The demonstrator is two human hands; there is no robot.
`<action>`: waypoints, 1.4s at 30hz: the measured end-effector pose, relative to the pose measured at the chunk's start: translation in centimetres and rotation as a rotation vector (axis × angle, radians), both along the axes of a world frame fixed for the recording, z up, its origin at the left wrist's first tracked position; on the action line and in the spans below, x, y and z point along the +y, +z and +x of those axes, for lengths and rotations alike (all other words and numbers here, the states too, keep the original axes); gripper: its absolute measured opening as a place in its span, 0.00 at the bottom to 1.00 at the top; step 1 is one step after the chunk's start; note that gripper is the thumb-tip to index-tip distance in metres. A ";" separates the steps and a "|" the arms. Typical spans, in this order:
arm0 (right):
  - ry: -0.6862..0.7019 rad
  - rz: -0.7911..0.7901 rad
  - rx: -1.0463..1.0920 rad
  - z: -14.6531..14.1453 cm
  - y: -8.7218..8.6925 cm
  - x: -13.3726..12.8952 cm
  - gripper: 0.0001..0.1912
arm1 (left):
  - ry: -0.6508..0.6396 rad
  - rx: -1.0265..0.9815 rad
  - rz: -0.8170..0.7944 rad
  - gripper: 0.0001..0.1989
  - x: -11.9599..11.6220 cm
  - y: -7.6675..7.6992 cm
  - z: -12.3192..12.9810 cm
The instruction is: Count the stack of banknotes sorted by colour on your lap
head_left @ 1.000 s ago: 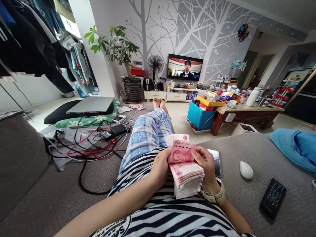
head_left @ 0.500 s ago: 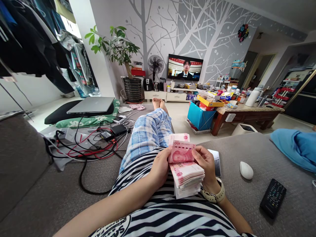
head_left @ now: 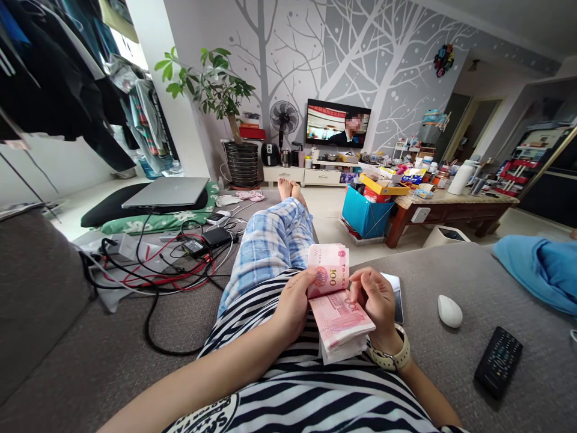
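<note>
A stack of pink 100 banknotes (head_left: 342, 322) is folded over in front of my striped shirt. My left hand (head_left: 295, 300) grips it at the fold, thumb on the near face. Above the fold stands the turned-up part of the stack, showing a gold 100. My right hand (head_left: 376, 300), with a cream watch on the wrist, is at the right edge of the notes. Its fingers are bent, and its fingertips touch the lower part of the stack; what they grip underneath is hidden.
A phone (head_left: 396, 297) lies behind my right hand. Further right on the grey sofa are a white mouse (head_left: 449, 311) and a black remote (head_left: 498, 362). Tangled cables (head_left: 180, 258) and a laptop (head_left: 166, 192) lie to the left. A cluttered table (head_left: 451, 207) stands ahead.
The note my right hand was pinching has flipped up onto the raised part, showing gold 100. My right fingers have drawn back slightly right. My left hand stays put.
</note>
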State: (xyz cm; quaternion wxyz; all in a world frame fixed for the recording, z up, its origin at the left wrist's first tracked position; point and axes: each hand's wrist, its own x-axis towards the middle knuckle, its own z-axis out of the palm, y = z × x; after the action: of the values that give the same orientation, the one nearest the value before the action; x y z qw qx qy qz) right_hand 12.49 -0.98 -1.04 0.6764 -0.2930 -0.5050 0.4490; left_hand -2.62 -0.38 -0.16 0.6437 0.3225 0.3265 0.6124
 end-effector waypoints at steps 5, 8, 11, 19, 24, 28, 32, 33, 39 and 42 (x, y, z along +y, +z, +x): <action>-0.055 -0.013 -0.043 0.1 0.1 0.2 0.17 | -0.031 -0.022 0.001 0.11 -0.1 0.2 0.0; -0.104 -0.034 -0.066 0.1 0.1 0.5 0.17 | -0.078 -0.048 -0.022 0.12 -0.1 0.3 0.0; -0.099 -0.069 -0.064 0.2 -0.1 0.8 0.17 | -0.116 -0.056 -0.024 0.12 -0.2 0.3 0.0; -0.084 -0.083 0.011 -0.1 -0.2 1.1 0.17 | -0.140 -0.037 -0.019 0.13 -0.1 0.0 -0.1; -0.029 -0.092 -0.049 -0.1 -0.3 1.2 0.15 | -0.147 -0.031 -0.009 0.13 -0.1 -0.2 -0.1; -0.022 -0.094 -0.091 0.1 -0.6 1.2 0.16 | -0.143 -0.030 -0.006 0.13 -0.2 -0.1 0.0; -0.021 -0.091 -0.084 0.1 -0.6 1.2 0.17 | -0.140 -0.035 -0.015 0.13 -0.3 0.1 0.1; -0.024 -0.090 -0.083 0.0 -0.5 1.1 0.17 | -0.135 -0.037 -0.018 0.13 -0.2 0.1 0.1; -0.040 -0.092 -0.105 0.0 -0.3 1.0 0.19 | -0.019 -0.024 -0.001 0.10 0.2 -0.7 0.0; -0.037 -0.093 -0.106 0.1 -0.3 1.0 0.18 | 0.039 -0.013 -0.028 0.10 0.5 -1.0 0.0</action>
State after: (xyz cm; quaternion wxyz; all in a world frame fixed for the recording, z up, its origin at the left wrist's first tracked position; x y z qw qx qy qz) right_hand 12.55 0.01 -1.35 0.6428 -0.3566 -0.5131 0.4432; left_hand -2.65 0.09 -1.21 0.6380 0.3033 0.3371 0.6224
